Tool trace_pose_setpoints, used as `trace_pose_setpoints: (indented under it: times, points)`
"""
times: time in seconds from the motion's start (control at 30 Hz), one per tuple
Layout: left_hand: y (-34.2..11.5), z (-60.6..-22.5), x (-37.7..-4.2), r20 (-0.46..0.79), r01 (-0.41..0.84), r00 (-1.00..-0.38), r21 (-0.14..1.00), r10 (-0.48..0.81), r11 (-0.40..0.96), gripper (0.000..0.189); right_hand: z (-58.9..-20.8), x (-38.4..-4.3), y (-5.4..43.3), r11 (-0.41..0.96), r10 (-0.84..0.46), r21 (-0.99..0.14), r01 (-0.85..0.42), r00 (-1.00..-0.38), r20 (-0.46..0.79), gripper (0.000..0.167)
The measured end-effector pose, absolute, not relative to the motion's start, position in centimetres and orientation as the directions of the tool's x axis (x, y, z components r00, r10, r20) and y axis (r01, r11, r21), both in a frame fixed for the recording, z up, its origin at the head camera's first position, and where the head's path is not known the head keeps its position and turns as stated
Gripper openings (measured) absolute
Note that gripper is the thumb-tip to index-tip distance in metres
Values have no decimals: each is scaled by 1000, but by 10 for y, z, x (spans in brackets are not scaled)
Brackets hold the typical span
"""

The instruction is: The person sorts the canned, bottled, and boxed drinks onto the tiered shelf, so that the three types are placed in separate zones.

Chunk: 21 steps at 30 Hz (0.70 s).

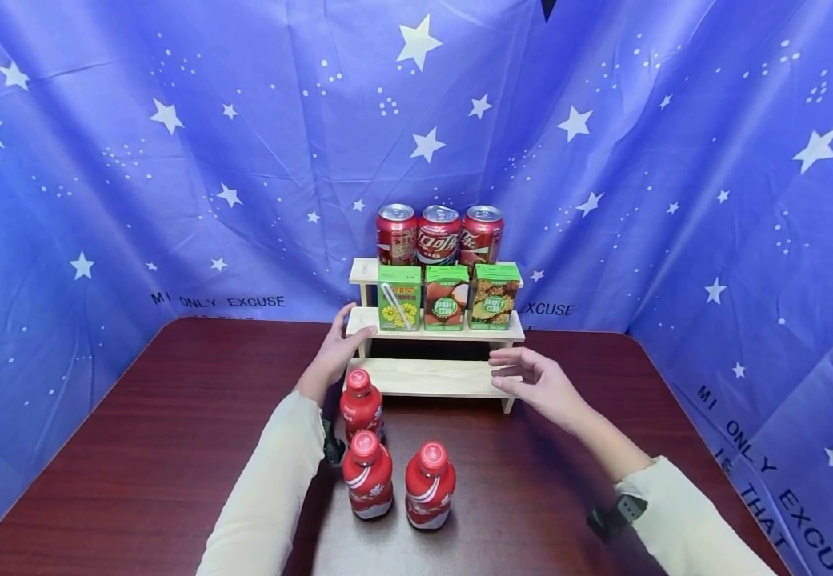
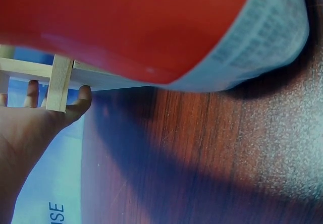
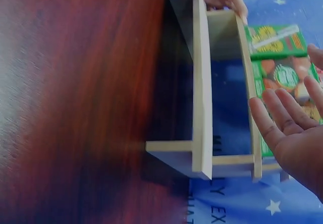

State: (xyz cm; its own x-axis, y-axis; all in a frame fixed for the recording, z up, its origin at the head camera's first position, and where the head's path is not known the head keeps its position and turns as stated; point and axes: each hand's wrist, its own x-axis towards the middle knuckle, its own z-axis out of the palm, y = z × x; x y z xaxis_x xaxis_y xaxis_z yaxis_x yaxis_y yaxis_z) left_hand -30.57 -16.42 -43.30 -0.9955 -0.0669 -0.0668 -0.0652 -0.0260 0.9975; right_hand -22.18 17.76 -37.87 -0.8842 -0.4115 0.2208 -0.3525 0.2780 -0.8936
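A three-step wooden display stand (image 1: 423, 376) stands at the back of the table. My left hand (image 1: 331, 354) holds its left end at the middle step, thumb at the front edge and fingers round the side; the left wrist view shows the wooden upright (image 2: 60, 82) between them. Beside the stand's right end, my right hand (image 1: 542, 386) has its fingers loosely extended and holds nothing. Three green drink cartons (image 1: 446, 299) stand on the middle step, and three red cola cans (image 1: 438, 236) on the top one. The lowest step is bare.
Three red-capped bottles stand before the stand: one red bottle (image 1: 362, 410) by my left wrist, another bottle (image 1: 369, 480) nearer, and a third bottle (image 1: 430, 490) to its right. Blue star-printed cloth (image 1: 272, 160) surrounds the dark red wooden table (image 1: 135, 416).
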Motion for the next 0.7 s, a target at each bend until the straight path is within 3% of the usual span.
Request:
trace_pose_setpoints:
  times: [0.2, 0.7]
  points:
    - [-163, -432, -305, -43, -41, -996, 998, -72, -38, 72, -385, -204, 167, 268, -494, -901, -340, -852, 175, 46]
    - [-163, -436, -307, -23, -20, -998, 999, -56, -42, 73, -398, -170, 151, 180, -694, -910, -373, -704, 151, 45]
